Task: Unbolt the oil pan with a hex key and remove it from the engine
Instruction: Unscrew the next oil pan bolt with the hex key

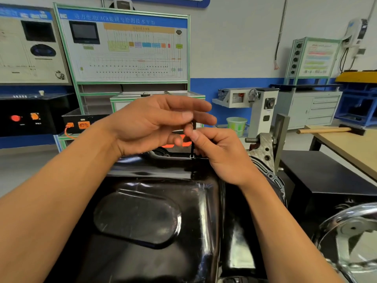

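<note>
the hex key (pixel 193 139) stands nearly upright, its long axis running straight up from a bolt (pixel 191 156) on the far flange of the oil pan (pixel 153 221), which lies black and glossy right under the forearms, seated on the engine (pixel 263 148). both hands meet over that far edge. the right hand (pixel 220 152) is the nearer one to the bolt: thumb and forefinger pinch the shaft low down, the other fingers curled. the left hand (pixel 155 121) comes in from the left and above, fingers fairly straight, thumb tip pressed toward them at the top end of the key, so it seems to pinch the upper end. any turn must spin the key about this vertical axis, and i judge the bolt loose enough for finger spinning, with the pan not yet free

writing: the training board (pixel 124 48) behind carries a blue header in chinese characters with the latin letters "pack" in it; the finer print is too small to read. a hammer (pixel 326 130) lies on the table (pixel 346 146) at right
</note>
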The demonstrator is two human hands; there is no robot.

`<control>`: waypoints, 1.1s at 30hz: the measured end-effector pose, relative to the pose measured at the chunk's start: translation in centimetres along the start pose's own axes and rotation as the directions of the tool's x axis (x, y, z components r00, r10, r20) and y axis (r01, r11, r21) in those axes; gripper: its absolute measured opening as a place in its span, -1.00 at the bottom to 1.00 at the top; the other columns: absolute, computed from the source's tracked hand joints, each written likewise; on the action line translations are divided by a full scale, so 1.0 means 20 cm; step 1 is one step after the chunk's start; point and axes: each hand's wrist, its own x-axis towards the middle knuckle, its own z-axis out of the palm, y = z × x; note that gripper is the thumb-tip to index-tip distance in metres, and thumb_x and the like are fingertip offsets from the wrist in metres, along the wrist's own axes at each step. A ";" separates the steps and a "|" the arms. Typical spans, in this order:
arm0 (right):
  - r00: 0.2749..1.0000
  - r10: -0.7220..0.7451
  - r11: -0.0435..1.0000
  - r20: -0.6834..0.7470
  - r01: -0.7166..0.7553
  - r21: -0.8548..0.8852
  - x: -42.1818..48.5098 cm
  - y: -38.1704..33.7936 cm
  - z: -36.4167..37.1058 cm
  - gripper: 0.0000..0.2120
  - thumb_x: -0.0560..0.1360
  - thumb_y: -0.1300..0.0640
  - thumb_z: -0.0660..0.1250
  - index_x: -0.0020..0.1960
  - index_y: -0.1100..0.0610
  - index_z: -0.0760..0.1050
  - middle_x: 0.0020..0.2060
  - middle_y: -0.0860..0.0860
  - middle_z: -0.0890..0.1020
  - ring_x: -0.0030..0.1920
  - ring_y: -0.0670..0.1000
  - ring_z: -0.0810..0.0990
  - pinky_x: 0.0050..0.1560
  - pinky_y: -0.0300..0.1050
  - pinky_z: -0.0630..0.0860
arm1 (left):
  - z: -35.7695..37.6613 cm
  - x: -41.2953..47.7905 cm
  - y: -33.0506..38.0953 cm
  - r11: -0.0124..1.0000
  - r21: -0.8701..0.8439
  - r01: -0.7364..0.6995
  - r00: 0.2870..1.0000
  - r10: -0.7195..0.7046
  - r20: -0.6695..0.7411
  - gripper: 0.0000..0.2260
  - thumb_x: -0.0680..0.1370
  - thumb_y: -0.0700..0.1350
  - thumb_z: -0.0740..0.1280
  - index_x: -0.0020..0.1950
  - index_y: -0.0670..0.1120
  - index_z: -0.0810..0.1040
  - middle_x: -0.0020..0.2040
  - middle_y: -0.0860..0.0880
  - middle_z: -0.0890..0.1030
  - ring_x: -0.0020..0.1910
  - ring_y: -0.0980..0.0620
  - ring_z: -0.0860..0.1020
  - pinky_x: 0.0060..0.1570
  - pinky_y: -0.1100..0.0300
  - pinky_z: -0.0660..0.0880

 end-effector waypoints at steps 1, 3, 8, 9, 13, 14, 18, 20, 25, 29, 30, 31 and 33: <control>1.000 0.002 1.000 -0.002 -0.002 0.010 0.00 0.00 0.00 -0.74 0.65 0.04 0.29 -0.08 0.10 0.70 -0.41 0.10 0.44 -0.35 -0.11 0.36 -0.30 -0.29 0.32 | -0.01 0.00 0.00 1.000 -0.027 0.009 1.000 -0.010 -0.005 -0.75 0.54 -0.15 0.28 0.15 -0.08 0.66 0.11 -0.15 0.67 -0.21 0.10 0.59 -0.31 0.27 0.52; 1.000 0.005 0.999 -0.006 -0.005 0.032 0.00 0.01 0.00 -0.74 0.65 0.04 0.29 -0.07 0.10 0.70 -0.40 0.04 0.46 -0.36 -0.11 0.37 -0.29 -0.28 0.33 | -0.02 0.00 0.00 0.998 -0.059 0.037 0.999 -0.038 -0.016 -0.71 0.59 -0.10 0.22 0.24 -0.10 0.62 0.13 -0.18 0.66 -0.23 0.08 0.56 -0.31 0.25 0.51; 0.999 0.014 0.996 0.032 -0.016 0.086 0.00 0.00 0.00 -0.72 0.63 0.04 0.27 0.06 0.18 0.69 -0.13 0.43 0.57 -0.27 0.13 0.46 -0.16 -0.01 0.41 | -0.03 0.00 0.00 0.995 0.019 0.102 0.994 -0.103 0.035 -0.69 0.58 -0.15 0.22 0.27 -0.04 0.61 0.00 -0.07 0.68 -0.32 0.12 0.38 -0.35 0.27 0.41; 1.000 0.012 0.995 0.026 -0.014 0.096 0.00 0.00 0.00 -0.74 0.63 0.05 0.26 0.06 0.15 0.69 -0.24 0.32 0.59 -0.31 0.01 0.42 -0.20 -0.14 0.39 | -0.02 0.00 -0.01 0.994 0.037 0.101 0.994 -0.102 0.035 -0.71 0.56 -0.14 0.25 0.24 -0.03 0.63 -0.10 -0.02 0.66 -0.33 0.12 0.37 -0.36 0.28 0.41; 1.000 0.024 0.996 0.006 -0.024 0.083 -0.01 -0.01 0.00 -0.70 0.65 0.03 0.25 -0.14 0.13 0.65 -0.44 -0.07 0.38 -0.39 -0.11 0.29 -0.33 -0.29 0.28 | 0.02 0.02 -0.02 0.981 0.177 0.074 0.993 -0.055 -0.107 -0.76 0.42 -0.08 0.41 0.06 -0.03 0.71 -0.15 -0.08 0.59 -0.38 0.06 0.32 -0.42 0.28 0.32; 1.000 0.022 0.997 0.003 -0.022 0.068 -0.01 -0.01 0.00 -0.68 0.65 0.03 0.24 -0.19 0.14 0.60 -0.45 -0.07 0.37 -0.39 -0.10 0.28 -0.34 -0.28 0.27 | 0.05 0.03 -0.02 0.970 0.239 0.051 0.987 -0.013 -0.161 -0.79 0.41 -0.08 0.46 0.02 -0.04 0.71 -0.18 -0.10 0.59 -0.39 0.03 0.31 -0.45 0.28 0.28; 1.000 0.007 0.999 -0.020 -0.006 0.044 -0.01 -0.02 0.01 -0.68 0.61 -0.03 0.26 -0.30 -0.02 0.56 -0.46 -0.14 0.39 -0.41 -0.13 0.30 -0.35 -0.29 0.28 | 0.15 0.08 -0.04 0.896 0.422 -0.136 0.899 0.291 -0.328 -0.79 0.33 -0.11 0.48 -0.12 -0.21 0.63 -0.41 -0.06 0.64 -0.48 0.09 0.52 -0.42 0.32 0.45; 1.000 -0.009 1.000 -0.010 0.009 0.019 0.00 -0.03 0.02 -0.69 0.60 -0.06 0.26 -0.30 -0.12 0.58 -0.47 -0.16 0.39 -0.42 -0.14 0.31 -0.35 -0.30 0.28 | 0.16 0.09 -0.06 0.807 0.568 -0.163 0.808 0.439 -0.392 -0.76 0.31 -0.05 0.53 -0.20 -0.20 0.63 -0.41 -0.16 0.64 -0.44 -0.02 0.56 -0.36 0.19 0.52; 0.999 -0.012 0.999 0.035 0.013 -0.030 0.00 -0.05 0.03 -0.66 0.61 -0.06 0.25 -0.30 -0.24 0.60 -0.46 -0.15 0.32 -0.40 -0.13 0.26 -0.32 -0.26 0.24 | 0.17 0.10 -0.06 0.750 0.655 -0.096 0.735 0.497 -0.461 -0.94 0.56 -0.23 0.39 -0.06 -0.08 0.61 -0.50 -0.13 0.58 -0.62 0.09 0.48 -0.56 0.29 0.41; 0.999 -0.025 0.999 0.026 0.025 -0.019 0.00 -0.06 0.03 -0.64 0.64 -0.03 0.24 -0.28 -0.25 0.61 -0.49 -0.20 0.37 -0.41 -0.17 0.30 -0.31 -0.36 0.27 | 0.12 0.07 -0.01 0.963 0.265 -0.039 0.863 0.166 -0.478 -0.77 0.60 -0.33 0.18 0.15 -0.16 0.57 -0.25 -0.14 0.70 -0.55 0.07 0.44 -0.54 0.26 0.47; 1.000 -0.020 1.000 0.016 0.020 -0.013 0.00 -0.05 0.03 -0.66 0.63 -0.06 0.23 -0.26 -0.24 0.62 -0.48 -0.20 0.37 -0.41 -0.17 0.30 -0.31 -0.35 0.28 | 0.09 0.06 0.00 0.986 0.164 -0.038 0.909 0.103 -0.404 -0.76 0.59 -0.32 0.19 0.18 -0.18 0.57 -0.12 -0.17 0.71 -0.48 0.07 0.47 -0.48 0.24 0.52; 1.000 -0.013 1.000 0.007 0.013 -0.004 0.00 -0.05 0.03 -0.67 0.63 -0.07 0.23 -0.26 -0.22 0.62 -0.48 -0.20 0.37 -0.40 -0.16 0.30 -0.31 -0.33 0.29 | 0.08 0.05 0.00 0.996 0.087 -0.037 0.942 0.064 -0.328 -0.75 0.57 -0.30 0.21 0.19 -0.18 0.57 -0.01 -0.19 0.70 -0.42 0.08 0.48 -0.40 0.23 0.56; 1.000 -0.005 1.000 -0.013 0.005 0.007 0.00 -0.04 0.02 -0.65 0.65 -0.03 0.22 -0.26 -0.19 0.61 -0.47 -0.20 0.38 -0.40 -0.15 0.31 -0.29 -0.30 0.30 | 0.04 0.03 0.00 1.000 0.003 -0.031 0.980 0.031 -0.198 -0.73 0.53 -0.25 0.25 0.20 -0.16 0.60 0.12 -0.19 0.67 -0.31 0.07 0.48 -0.24 0.20 0.59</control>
